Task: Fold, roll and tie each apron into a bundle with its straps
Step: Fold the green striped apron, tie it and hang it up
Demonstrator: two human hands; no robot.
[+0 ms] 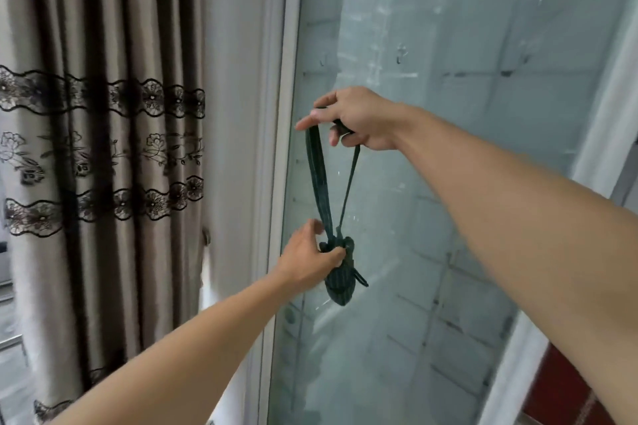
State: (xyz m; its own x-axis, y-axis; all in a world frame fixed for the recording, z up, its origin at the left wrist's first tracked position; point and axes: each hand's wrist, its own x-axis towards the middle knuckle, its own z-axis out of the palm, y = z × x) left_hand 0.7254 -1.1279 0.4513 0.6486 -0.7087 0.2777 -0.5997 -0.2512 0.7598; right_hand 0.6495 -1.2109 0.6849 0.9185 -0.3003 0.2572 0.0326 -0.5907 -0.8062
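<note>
A dark green striped apron bundle [340,283], rolled small and knotted with its straps, hangs in the air in front of a glass panel. A strap loop [319,176] rises from the knot. My right hand [359,117] holds the top of that loop, pinched between thumb and fingers. Lower down, my left hand [307,259] grips the bundle at its knot, thumb across the top of the roll. Both arms are stretched out forward.
A frosted glass panel [448,183] in a white frame [276,148] fills the middle and right, with small hooks [400,53] visible through it. A beige curtain [103,148] with dark lace bands hangs at the left. Red-brown tiles [566,386] show at the bottom right.
</note>
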